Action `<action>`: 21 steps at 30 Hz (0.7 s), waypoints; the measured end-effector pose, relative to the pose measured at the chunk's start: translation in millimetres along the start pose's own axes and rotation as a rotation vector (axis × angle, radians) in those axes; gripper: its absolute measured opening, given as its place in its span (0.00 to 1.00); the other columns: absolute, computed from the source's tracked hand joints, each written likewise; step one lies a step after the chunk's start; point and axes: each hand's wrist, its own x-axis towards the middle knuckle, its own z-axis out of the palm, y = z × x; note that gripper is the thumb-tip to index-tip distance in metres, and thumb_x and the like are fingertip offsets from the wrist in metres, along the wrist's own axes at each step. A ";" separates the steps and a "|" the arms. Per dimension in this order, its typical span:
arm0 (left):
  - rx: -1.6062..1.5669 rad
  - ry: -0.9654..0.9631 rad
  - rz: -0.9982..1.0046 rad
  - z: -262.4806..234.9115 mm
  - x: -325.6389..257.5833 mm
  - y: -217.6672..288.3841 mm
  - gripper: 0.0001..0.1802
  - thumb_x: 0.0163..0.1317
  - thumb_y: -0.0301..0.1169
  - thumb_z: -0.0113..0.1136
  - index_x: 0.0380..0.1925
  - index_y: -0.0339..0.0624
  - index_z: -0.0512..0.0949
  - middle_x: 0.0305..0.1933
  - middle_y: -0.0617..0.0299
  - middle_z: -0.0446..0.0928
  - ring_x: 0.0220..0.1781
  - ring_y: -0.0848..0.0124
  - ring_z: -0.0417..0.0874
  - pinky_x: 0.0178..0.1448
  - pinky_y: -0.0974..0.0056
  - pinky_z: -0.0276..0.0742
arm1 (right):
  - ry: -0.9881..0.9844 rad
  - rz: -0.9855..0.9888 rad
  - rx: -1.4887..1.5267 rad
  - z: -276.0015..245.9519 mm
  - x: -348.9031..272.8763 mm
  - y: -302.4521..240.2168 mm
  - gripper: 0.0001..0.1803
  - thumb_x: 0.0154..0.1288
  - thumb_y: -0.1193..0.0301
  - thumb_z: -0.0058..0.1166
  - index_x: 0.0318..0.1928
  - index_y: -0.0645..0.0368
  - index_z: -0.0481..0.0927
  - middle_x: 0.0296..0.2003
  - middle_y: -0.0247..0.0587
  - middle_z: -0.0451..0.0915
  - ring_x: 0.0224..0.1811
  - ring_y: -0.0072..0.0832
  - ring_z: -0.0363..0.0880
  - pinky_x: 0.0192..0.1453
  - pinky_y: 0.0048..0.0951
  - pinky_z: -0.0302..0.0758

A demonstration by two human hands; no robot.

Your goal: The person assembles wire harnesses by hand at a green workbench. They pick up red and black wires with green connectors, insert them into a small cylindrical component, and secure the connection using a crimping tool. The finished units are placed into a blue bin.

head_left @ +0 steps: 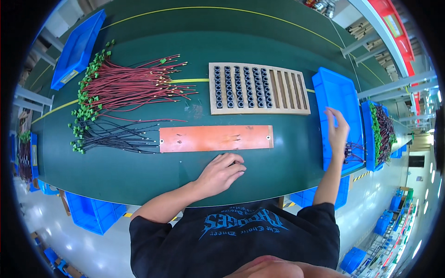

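My left hand [221, 174] rests on the green table [139, 171] just below the lower edge of a flat orange board [215, 138]. Its fingers are curled, and something small and dark shows at the fingertips; I cannot tell if it is gripped. My right hand [337, 132] hovers with fingers spread over a blue bin [336, 95] at the right, holding nothing. A few dark wires [354, 150] lie in that bin's near end. Beyond the board lies a wooden slotted tray [289, 90], its left rows filled with black ring-shaped parts [238, 88].
Red wires with green connectors [130, 85] fan out at the left, black wires [111, 134] below them. A second blue bin with wire bundles [382, 129] stands at the far right. Another blue bin [79, 48] sits upper left, more blue crates [92, 213] under the table.
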 end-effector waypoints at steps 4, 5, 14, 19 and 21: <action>0.006 0.006 0.003 -1.6 0.0 0.4 0.08 0.65 0.27 0.68 0.43 0.39 0.85 0.50 0.58 0.80 0.54 0.58 0.82 0.58 0.55 0.78 | -0.201 -0.073 0.213 76.4 31.3 -46.8 0.10 0.73 0.71 0.60 0.47 0.66 0.86 0.40 0.51 0.87 0.40 0.41 0.86 0.48 0.35 0.80; -0.033 -0.005 0.004 -2.0 -0.1 -1.3 0.08 0.65 0.26 0.68 0.43 0.39 0.85 0.51 0.57 0.81 0.54 0.58 0.83 0.58 0.55 0.79 | -0.223 -0.087 0.233 96.7 37.6 -47.6 0.11 0.74 0.71 0.60 0.47 0.66 0.86 0.39 0.51 0.86 0.39 0.41 0.86 0.46 0.35 0.80; 0.695 0.136 -0.003 -136.0 -5.3 -31.1 0.08 0.62 0.22 0.64 0.41 0.40 0.85 0.43 0.58 0.85 0.48 0.58 0.85 0.53 0.56 0.82 | -0.086 -0.040 0.311 171.2 41.3 -50.3 0.09 0.74 0.69 0.60 0.45 0.62 0.86 0.32 0.44 0.82 0.27 0.32 0.77 0.36 0.36 0.75; 0.750 0.024 0.003 -185.6 8.0 -60.2 0.11 0.61 0.23 0.62 0.43 0.40 0.85 0.41 0.58 0.82 0.46 0.57 0.82 0.52 0.55 0.81 | -0.086 -0.056 0.289 168.8 44.0 -59.6 0.08 0.74 0.70 0.60 0.45 0.62 0.85 0.33 0.45 0.81 0.28 0.34 0.78 0.36 0.36 0.75; 0.718 -0.063 -0.016 -176.6 12.6 -74.8 0.10 0.62 0.23 0.63 0.44 0.38 0.85 0.40 0.56 0.81 0.46 0.56 0.82 0.51 0.55 0.80 | -0.080 -0.071 0.306 170.8 44.2 -59.6 0.08 0.74 0.70 0.60 0.45 0.62 0.85 0.33 0.45 0.81 0.28 0.34 0.79 0.36 0.36 0.75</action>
